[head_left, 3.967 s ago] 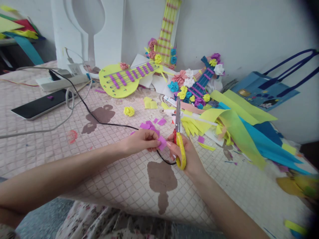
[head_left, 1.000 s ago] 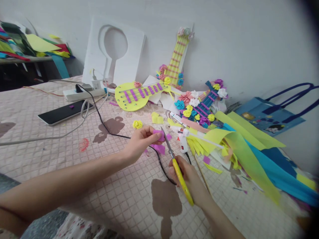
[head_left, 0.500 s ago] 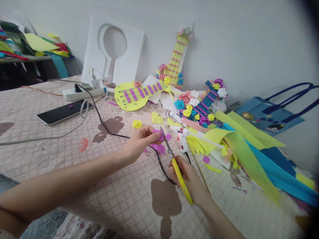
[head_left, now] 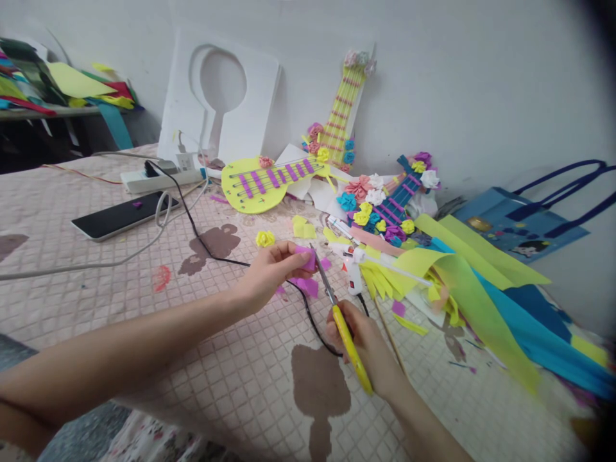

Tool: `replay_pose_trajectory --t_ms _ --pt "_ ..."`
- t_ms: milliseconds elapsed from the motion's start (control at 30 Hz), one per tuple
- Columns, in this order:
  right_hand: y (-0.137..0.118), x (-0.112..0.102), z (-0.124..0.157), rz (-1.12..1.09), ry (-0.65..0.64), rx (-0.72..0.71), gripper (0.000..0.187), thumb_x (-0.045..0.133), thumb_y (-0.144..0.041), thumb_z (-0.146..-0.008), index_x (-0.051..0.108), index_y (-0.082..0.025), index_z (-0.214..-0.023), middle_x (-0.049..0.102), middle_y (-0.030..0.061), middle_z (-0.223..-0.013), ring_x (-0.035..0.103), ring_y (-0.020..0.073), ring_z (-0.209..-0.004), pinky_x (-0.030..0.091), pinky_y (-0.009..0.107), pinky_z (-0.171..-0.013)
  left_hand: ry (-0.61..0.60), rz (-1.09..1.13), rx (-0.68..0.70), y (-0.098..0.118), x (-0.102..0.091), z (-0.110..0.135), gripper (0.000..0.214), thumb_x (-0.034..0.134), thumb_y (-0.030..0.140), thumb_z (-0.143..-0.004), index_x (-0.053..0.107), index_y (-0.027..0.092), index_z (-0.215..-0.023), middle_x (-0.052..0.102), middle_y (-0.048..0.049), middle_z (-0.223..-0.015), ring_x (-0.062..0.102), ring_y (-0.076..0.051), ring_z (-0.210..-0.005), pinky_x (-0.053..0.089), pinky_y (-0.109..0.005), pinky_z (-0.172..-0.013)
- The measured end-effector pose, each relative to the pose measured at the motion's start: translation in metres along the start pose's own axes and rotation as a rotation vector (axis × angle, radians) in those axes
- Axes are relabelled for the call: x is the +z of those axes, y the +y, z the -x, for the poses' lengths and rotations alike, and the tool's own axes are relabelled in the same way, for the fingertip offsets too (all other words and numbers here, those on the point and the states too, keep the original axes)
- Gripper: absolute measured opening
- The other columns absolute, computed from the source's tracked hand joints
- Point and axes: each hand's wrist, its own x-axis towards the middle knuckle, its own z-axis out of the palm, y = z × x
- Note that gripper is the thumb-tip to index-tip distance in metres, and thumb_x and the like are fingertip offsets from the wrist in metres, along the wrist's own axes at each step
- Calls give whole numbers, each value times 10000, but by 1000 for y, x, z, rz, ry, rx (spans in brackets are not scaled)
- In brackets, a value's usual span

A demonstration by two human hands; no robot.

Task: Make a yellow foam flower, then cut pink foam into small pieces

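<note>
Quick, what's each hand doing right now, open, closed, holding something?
Left hand: closed, pinching a purple paper piece between thumb and fingers.
Right hand: closed, holding yellow-handled scissors.

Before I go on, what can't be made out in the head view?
All in the head view:
- Purple paper: partly covered by the left hand.
- Scissors: part of the grip hidden by the right hand.
- Black cable: lost behind the right hand.
- Blue bag: handles cut off by the right edge.
</note>
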Motion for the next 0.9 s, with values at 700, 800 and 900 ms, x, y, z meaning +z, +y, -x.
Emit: replay_pose_trajectory --t_ms 700,800,900 --pt "2 -1 1 14 -13 -2 185 548 -339 -821 425 -220 -752 408 -56 -612 380 101 -515 313 217 -438 14 -14 -12 4 -3 -4 200 708 267 -755 574 124 -716 669 -42 -754 629 -120 -707 518 -271 -726" --pt "2 -1 1 23 -1 -8 189 534 -348 -828 423 -219 -747 409 -57 -604 376 99 -503 319 221 -445 10 -18 -14 3 -3 -4 200 707 267 -756 571 126 -715 670 -42 -756 632 -120 -709 519 -270 -727" --pt "3 0 1 26 16 -24 178 531 -325 -822 421 -215 -733 416 -54 -608 375 98 -520 334 224 -474 12 -16 -18 3 -4 -5 199 710 265 -753 574 123 -719 670 -39 -748 632 -117 -695 518 -267 -716"
